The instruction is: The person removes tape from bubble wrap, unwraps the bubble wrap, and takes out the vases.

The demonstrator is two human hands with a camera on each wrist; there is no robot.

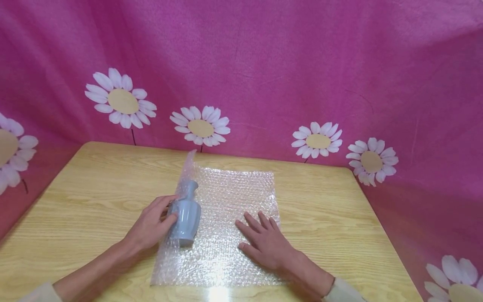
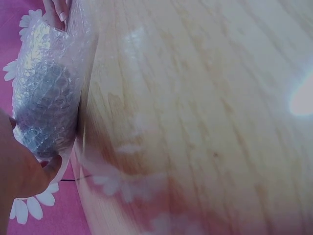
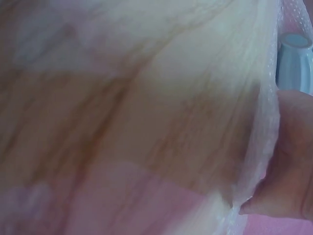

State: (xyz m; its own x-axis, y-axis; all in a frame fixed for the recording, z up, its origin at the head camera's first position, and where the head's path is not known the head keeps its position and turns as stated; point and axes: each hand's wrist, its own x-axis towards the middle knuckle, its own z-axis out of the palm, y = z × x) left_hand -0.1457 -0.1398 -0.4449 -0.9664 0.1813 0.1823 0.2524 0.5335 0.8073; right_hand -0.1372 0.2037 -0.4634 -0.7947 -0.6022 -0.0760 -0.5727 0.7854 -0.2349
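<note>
Nearest to my head camera are the pale sleeve cuffs (image 1: pixel 341 290), at the near side of the scene. With the left hand (image 1: pixel 151 222) I grip the vase (image 1: pixel 190 216) from its left: the thumb lies over the front and the fingers are curled behind, with bubble wrap (image 1: pixel 237 193) between hand and vase, as the left wrist view also shows. The right hand (image 1: pixel 268 245) grips nothing; its fingers are spread upon the right part of the sheet, and I judge that it serves to hold this part flat.

By my judgement, the step in hand is the beginning of wrapping: the left edge of the sheet is turned up over the vase, while most of the sheet lies flat to the right. The next move, I think, calls for rolling the vase rightward with this edge tight against it, and for the right hand to give way in time.

The vase lies on its side at the left part of the sheet, mouth to the far side, base to the near side. It is glossy, pale grey-blue, with a narrow neck, a flared lip and a body that tapers toward the base.

Under the sheet is a wood-grain table (image 1: pixel 320 209); beyond it hangs a magenta cloth (image 1: pixel 256 75) with white daisies (image 1: pixel 318 141).
</note>
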